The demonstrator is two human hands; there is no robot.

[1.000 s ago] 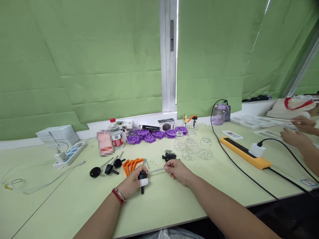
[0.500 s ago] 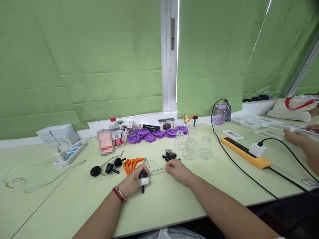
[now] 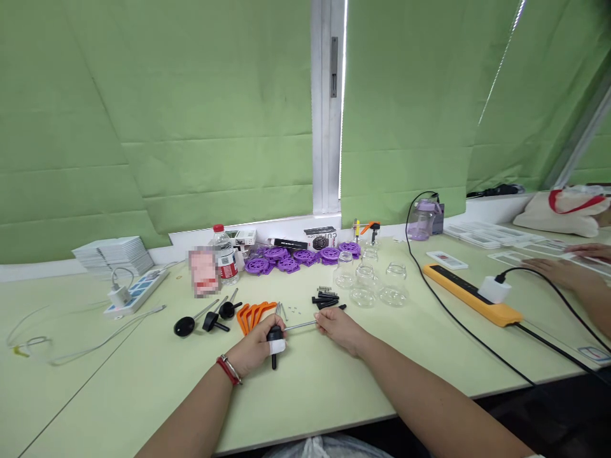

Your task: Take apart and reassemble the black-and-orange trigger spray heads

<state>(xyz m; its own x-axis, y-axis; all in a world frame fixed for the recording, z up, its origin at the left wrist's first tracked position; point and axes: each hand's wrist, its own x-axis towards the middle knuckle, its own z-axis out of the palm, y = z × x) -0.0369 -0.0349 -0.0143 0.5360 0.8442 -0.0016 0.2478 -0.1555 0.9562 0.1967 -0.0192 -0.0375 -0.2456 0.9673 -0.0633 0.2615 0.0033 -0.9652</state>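
Note:
My left hand point(image 3: 260, 343) is closed around a black cap-like part point(image 3: 273, 334) with a black stub pointing down below the fingers. A white wrap covers the left thumb. From that part a thin metal rod point(image 3: 300, 325) runs to the right, and the fingertips of my right hand point(image 3: 338, 327) pinch its far end. Just beyond the left hand lie orange curved handles point(image 3: 252, 315) and a few thin metal pins. To the left are black caps with rods point(image 3: 184, 326). Black cylinder pieces and springs point(image 3: 327, 298) lie behind the right hand.
Clear glass jars point(image 3: 365, 286) stand behind my right hand. Purple wheel-shaped parts point(image 3: 289, 262), a bottle point(image 3: 225, 254) and boxes line the back. A yellow power strip point(image 3: 470, 296) and black cable lie right. Another person's hands point(image 3: 548, 270) work at far right.
My hands keep the same hold on the black part and rod, with hardly any movement. At far right, the other person's hands have lowered onto the white frames. The view has shifted slightly.

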